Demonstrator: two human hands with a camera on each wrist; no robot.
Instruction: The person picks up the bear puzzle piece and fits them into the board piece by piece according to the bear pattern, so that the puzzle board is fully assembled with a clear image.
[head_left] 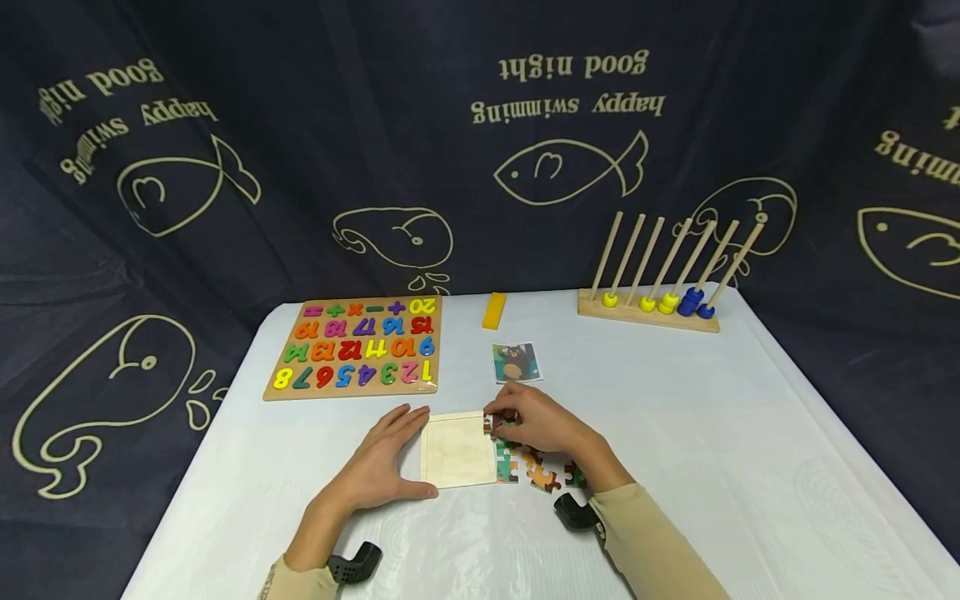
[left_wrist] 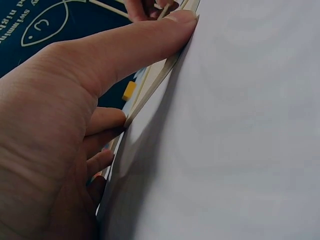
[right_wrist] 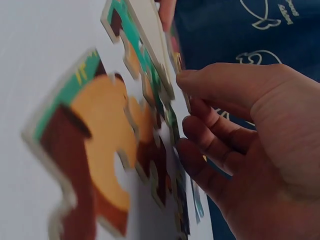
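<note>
A shallow wooden puzzle tray (head_left: pixel 459 451) with a bare pale base lies on the white table. My left hand (head_left: pixel 378 462) is spread at its left side, the thumb (left_wrist: pixel 150 42) along the near edge and the straight fingers touching the far-left corner. With thumb and fingertips, my right hand (head_left: pixel 542 419) pinches a small jigsaw piece (head_left: pixel 488 424) over the tray's far-right corner. Several loose jigsaw pieces (head_left: pixel 543 477) in orange, brown and green lie right of the tray, partly under the right hand. One large piece (right_wrist: pixel 102 130) shows close up in the right wrist view.
Beyond the tray lies a bear picture card (head_left: pixel 516 363), with a yellow block (head_left: pixel 494 311) behind it. A wooden number board (head_left: pixel 352 347) is at the back left. The bead-and-peg rack (head_left: pixel 647 313) stands at the back right, before a dark printed curtain (head_left: pixel 420 100).
</note>
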